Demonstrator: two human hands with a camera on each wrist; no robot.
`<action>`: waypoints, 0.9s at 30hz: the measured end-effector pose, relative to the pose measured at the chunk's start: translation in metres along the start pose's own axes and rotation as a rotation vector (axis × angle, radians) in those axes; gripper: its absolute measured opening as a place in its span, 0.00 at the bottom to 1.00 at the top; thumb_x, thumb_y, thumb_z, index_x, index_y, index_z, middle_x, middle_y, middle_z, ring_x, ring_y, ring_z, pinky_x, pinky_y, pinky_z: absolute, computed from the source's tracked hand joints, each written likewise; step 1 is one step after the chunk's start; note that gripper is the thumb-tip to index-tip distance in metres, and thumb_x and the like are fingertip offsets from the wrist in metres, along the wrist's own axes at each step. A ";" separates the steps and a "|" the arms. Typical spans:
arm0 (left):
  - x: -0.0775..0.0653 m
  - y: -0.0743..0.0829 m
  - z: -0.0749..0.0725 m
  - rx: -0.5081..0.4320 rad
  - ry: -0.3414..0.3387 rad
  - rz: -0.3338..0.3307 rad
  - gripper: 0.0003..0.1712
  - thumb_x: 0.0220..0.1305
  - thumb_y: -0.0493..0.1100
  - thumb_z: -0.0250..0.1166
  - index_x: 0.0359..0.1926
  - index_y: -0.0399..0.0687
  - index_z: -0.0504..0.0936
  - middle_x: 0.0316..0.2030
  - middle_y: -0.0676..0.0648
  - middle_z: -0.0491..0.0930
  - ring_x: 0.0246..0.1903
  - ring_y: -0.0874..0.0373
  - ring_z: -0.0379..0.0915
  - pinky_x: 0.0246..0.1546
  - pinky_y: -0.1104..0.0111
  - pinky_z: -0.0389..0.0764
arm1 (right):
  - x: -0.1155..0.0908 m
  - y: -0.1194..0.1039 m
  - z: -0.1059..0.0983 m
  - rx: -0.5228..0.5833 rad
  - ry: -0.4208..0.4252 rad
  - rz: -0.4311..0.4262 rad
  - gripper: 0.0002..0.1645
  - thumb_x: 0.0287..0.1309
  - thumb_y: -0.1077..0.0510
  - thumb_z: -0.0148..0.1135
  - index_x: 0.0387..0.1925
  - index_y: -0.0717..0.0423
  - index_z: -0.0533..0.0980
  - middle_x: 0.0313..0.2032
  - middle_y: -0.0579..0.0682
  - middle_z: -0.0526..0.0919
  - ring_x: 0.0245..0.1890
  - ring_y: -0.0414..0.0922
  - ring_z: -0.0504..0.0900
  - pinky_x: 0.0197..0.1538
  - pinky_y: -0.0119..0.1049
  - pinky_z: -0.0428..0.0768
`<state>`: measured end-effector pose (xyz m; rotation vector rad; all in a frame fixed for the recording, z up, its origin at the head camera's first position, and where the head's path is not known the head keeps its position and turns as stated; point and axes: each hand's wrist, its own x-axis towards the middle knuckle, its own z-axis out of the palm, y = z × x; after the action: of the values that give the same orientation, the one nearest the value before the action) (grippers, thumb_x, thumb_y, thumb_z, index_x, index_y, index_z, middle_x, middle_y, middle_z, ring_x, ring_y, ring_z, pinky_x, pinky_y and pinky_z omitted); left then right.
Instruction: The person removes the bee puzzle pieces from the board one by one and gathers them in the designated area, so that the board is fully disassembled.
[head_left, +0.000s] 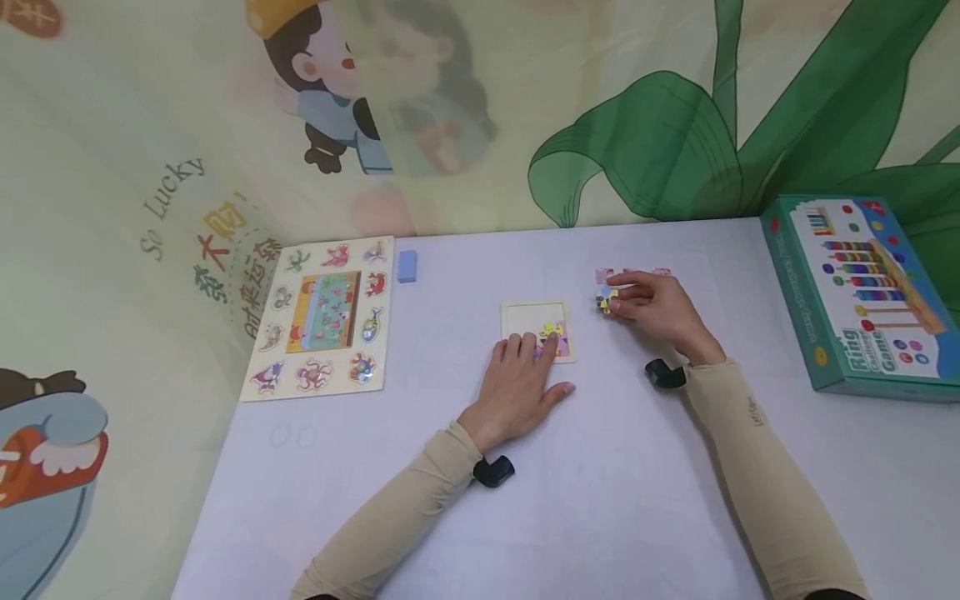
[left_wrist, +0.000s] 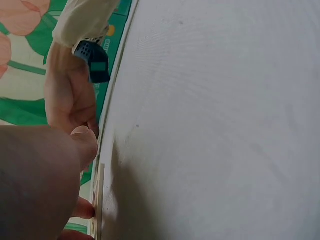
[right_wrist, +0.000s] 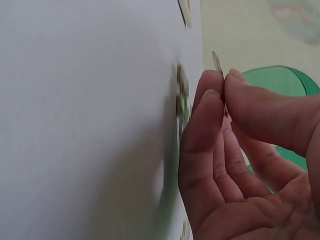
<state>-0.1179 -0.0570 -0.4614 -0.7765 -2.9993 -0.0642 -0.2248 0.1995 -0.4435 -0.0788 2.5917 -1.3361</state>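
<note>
My left hand (head_left: 513, 387) rests with straight fingers on a small square puzzle board (head_left: 523, 317) in the head view. Its index finger touches the yellow and purple puzzle pieces (head_left: 552, 327) fitted in the board's right part. To the right of the board, my right hand (head_left: 660, 310) pinches a puzzle piece (right_wrist: 217, 62) between thumb and fingers. The right wrist view shows that piece edge-on, above the table, its picture hidden. More loose pieces (right_wrist: 181, 92) lie just beyond the fingertips. In the head view, pink pieces (head_left: 603, 273) show behind the right hand.
A large wooden puzzle board with sea animals (head_left: 385, 333) lies at the left, a blue block (head_left: 407, 266) by its upper right corner. A green game box (head_left: 870, 292) stands at the right. A printed curtain (head_left: 465, 200) hangs along the table's far edge.
</note>
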 end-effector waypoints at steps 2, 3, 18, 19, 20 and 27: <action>0.000 -0.001 -0.001 -0.002 -0.001 0.000 0.41 0.80 0.69 0.50 0.80 0.48 0.65 0.52 0.44 0.71 0.52 0.50 0.64 0.62 0.57 0.69 | -0.002 0.003 -0.005 -0.004 0.030 0.008 0.27 0.69 0.56 0.71 0.67 0.56 0.80 0.58 0.63 0.86 0.51 0.51 0.87 0.43 0.18 0.78; 0.000 -0.001 -0.002 -0.003 -0.004 0.001 0.41 0.80 0.68 0.50 0.80 0.48 0.65 0.51 0.44 0.71 0.51 0.50 0.64 0.62 0.57 0.69 | -0.003 0.005 -0.008 -0.007 0.043 0.014 0.27 0.69 0.56 0.71 0.67 0.56 0.80 0.57 0.63 0.86 0.50 0.50 0.88 0.43 0.18 0.78; 0.002 -0.003 -0.003 -0.001 -0.033 0.004 0.40 0.80 0.66 0.53 0.81 0.48 0.64 0.54 0.44 0.71 0.55 0.49 0.64 0.65 0.56 0.69 | -0.007 0.019 -0.024 -0.092 0.109 0.040 0.27 0.69 0.59 0.71 0.66 0.58 0.79 0.54 0.66 0.85 0.50 0.56 0.85 0.37 0.14 0.73; 0.001 -0.003 -0.003 -0.002 -0.032 0.002 0.41 0.80 0.66 0.54 0.81 0.48 0.64 0.55 0.44 0.71 0.55 0.49 0.65 0.65 0.56 0.69 | -0.007 0.020 -0.023 -0.103 0.119 0.036 0.26 0.68 0.59 0.72 0.65 0.59 0.80 0.53 0.66 0.86 0.49 0.57 0.85 0.37 0.13 0.73; 0.001 -0.003 -0.003 0.000 -0.031 0.002 0.41 0.80 0.66 0.54 0.81 0.48 0.64 0.55 0.44 0.71 0.55 0.49 0.65 0.65 0.56 0.69 | -0.008 0.020 -0.022 -0.113 0.127 0.032 0.25 0.68 0.60 0.72 0.64 0.60 0.81 0.52 0.66 0.86 0.49 0.57 0.85 0.36 0.13 0.72; 0.001 -0.002 0.000 0.023 -0.014 0.003 0.41 0.79 0.66 0.55 0.81 0.49 0.64 0.56 0.44 0.71 0.55 0.50 0.65 0.65 0.56 0.68 | -0.009 0.020 -0.023 -0.166 0.128 0.001 0.27 0.68 0.59 0.72 0.65 0.61 0.78 0.48 0.67 0.86 0.46 0.58 0.84 0.39 0.24 0.76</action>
<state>-0.1197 -0.0583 -0.4617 -0.7823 -3.0060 -0.0249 -0.2201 0.2307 -0.4458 -0.0199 2.8051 -1.1582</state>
